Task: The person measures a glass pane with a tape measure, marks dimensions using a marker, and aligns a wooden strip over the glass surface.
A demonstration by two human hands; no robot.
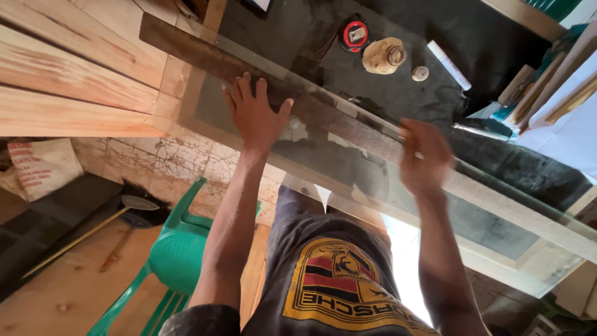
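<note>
View: head camera looks down over the person's own chest; the scene reads upside down, workbench at top, floor at bottom.
Left hand (255,115): pressed flat, fingers spread, on a long dark wooden strip (273,99). Open palm, gripping nothing; judged to be pinning the strip so it cannot slide.
Right hand (425,157): motion-blurred, on or just over the same strip farther along. Cannot tell whether the fingers close on anything. The two hands sit well apart along the strip.
Dark strip: lies slantwise across a glass sheet (385,186), acting like a straightedge, by my reading.
Glass sheet: rests on the dark workbench top (497,37) and overhangs its near edge toward the person; a pale wooden frame (186,106) shows around and under it.
Small items on bench: red-and-black tape measure (355,33), a tan ball of twine (382,56), a small round cap (420,73), a white stick (449,64); all beyond the strip, apart from both hands.
Containers: none open in view. A printed sack (40,167) slumps on the floor; contents hidden.
Floor side: green plastic chair (177,255), a long-handled broom (93,227).
Left of bench: stacked pale planks (68,74).
</note>
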